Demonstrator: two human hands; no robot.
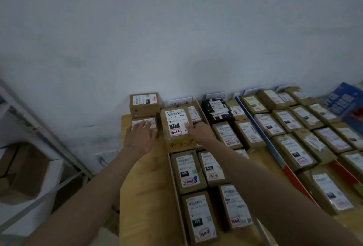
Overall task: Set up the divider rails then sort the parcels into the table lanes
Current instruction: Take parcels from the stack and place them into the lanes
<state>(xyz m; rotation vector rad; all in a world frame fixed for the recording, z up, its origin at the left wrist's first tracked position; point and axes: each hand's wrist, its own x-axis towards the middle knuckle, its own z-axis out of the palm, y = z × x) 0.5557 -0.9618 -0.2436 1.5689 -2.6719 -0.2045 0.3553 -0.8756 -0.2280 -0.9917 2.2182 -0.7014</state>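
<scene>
The tabletop is smooth, yellowish wood, and it butts against a matt, pale wall at its far edge. Most of it is covered by brown cardboard parcels, box-shaped, taped and topped with white printed labels.

The left hand lies flat, fingers straight and spread, on a small labelled parcel at the far left corner; a second box sits stacked just behind and above it, against the wall. The right hand rests with its fingertips on the near right edge of a larger parcel whose label reads 122; whether the fingers curl round that edge or only press it cannot be told. This parcel lies tilted on top of others at the far end of the left lane.

A thin pale divider rail runs from near to far along the left side of that lane, with boxes marked 010 and 150 lying just beside it. A black-wrapped parcel stands out near the far edge. A blue and red divider rail separates the middle lane from dense rows of parcels toward the right edge. Small white cards lean on the wall behind the lanes.

Left of the tabletop stands a grey metal shelf holding an open cardboard box.
</scene>
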